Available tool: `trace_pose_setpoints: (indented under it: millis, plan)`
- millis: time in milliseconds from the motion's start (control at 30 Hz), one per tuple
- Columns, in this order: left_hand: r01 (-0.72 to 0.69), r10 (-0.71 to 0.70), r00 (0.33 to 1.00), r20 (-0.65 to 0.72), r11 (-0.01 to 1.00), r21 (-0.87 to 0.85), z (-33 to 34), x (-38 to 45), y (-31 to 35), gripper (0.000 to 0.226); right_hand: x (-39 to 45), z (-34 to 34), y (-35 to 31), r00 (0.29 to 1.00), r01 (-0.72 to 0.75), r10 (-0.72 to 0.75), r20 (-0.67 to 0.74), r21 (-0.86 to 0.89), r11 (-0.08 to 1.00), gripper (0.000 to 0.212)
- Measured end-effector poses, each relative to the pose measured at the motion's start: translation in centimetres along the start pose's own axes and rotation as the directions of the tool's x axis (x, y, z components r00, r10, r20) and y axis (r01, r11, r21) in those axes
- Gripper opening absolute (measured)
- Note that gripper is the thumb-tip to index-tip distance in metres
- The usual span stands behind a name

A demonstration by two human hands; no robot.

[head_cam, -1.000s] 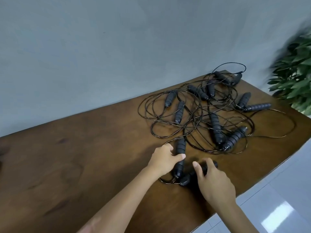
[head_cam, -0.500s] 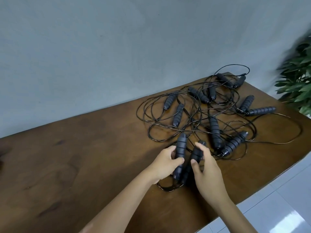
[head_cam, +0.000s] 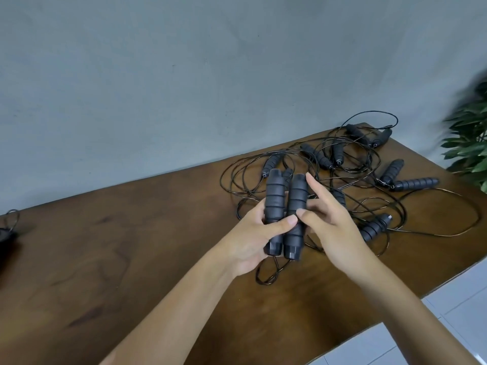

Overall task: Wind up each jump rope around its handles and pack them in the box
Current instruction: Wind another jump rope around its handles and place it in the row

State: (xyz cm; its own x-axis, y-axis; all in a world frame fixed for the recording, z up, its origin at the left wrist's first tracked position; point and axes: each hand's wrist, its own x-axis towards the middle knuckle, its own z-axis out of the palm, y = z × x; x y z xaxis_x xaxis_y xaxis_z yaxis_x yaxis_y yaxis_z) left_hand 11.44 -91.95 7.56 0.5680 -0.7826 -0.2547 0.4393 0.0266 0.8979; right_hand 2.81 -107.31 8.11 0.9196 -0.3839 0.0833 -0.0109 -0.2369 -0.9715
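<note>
Brown wooden counter [head_cam: 110,259], dark-stained, grain marks showing; it runs slantwise across the view against a plain grey wall [head_cam: 184,75]. Pale tiled floor [head_cam: 453,312] beyond the counter's near right edge. Green plant [head_cam: 471,146] at the right, past the far corner.

My left hand [head_cam: 250,243] holds two black ribbed handles [head_cam: 286,214] side by side, upright, lifted off the counter; thumb across their front, fingers wrapped behind — grip closed round both. My right hand [head_cam: 334,222] touches the right-hand handle: thumb tip against its side next to my left thumb, forefinger laid straight along it, other fingers loosely bent behind. Whether they pinch I cannot tell.

Thin black cord [head_cam: 266,275] hangs from the handles' lower ends and loops on the counter just below.

Tangle of other jump ropes [head_cam: 350,167] lies behind my hands, spreading to the far right corner; one loop [head_cam: 369,119] overhangs the back edge, another cord [head_cam: 463,219] nears the right edge.

Bare wood to the left of my arms, wide. Small dark object [head_cam: 6,233] with cord at the far left edge, cut off by the frame
</note>
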Motion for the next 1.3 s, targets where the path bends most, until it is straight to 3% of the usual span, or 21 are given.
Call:
trace_pose_setpoints:
  millis: [167, 533, 667, 800, 1000, 1300]
  plan:
    - [-0.026, 0.026, 1.0, 0.011, 0.999, 0.034, -0.1, -2.0, 2.7, 0.047, 1.0, 0.2, -2.9, 0.992, 0.055, -0.061, 0.107, 0.06, 0.997, 0.066]
    - [-0.137, 0.134, 0.989, 0.064, 0.989, 0.055, -0.6, -5.3, 5.5, 0.046, 0.6, 2.5, -6.6, 0.987, 0.046, -0.072, 0.145, 0.174, 0.984, 0.063]
    - [-0.15, 0.145, 0.988, 0.06, 0.984, 0.093, -0.8, -5.7, 5.8, 0.055, 1.3, 3.7, -7.4, 0.989, -0.045, 0.001, 0.149, 0.296, 0.954, 0.069]
    - [-0.167, 0.163, 0.985, 0.046, 0.982, 0.089, -1.4, -6.3, 5.7, 0.064, 2.2, 5.0, -8.0, 0.987, -0.004, -0.043, 0.152, 0.298, 0.955, 0.069]
    - [-0.118, 0.111, 0.991, -0.076, 0.989, -0.089, -1.9, -7.2, 5.2, 0.047, 2.8, 6.5, -9.9, 0.976, 0.051, -0.112, 0.188, 0.305, 0.951, 0.069]
    - [-0.076, 0.061, 0.995, -0.085, 0.978, -0.194, -3.4, -7.8, 4.9, 0.017, 4.3, 8.3, -10.2, 0.941, 0.055, -0.111, 0.321, 0.178, 0.983, 0.07]
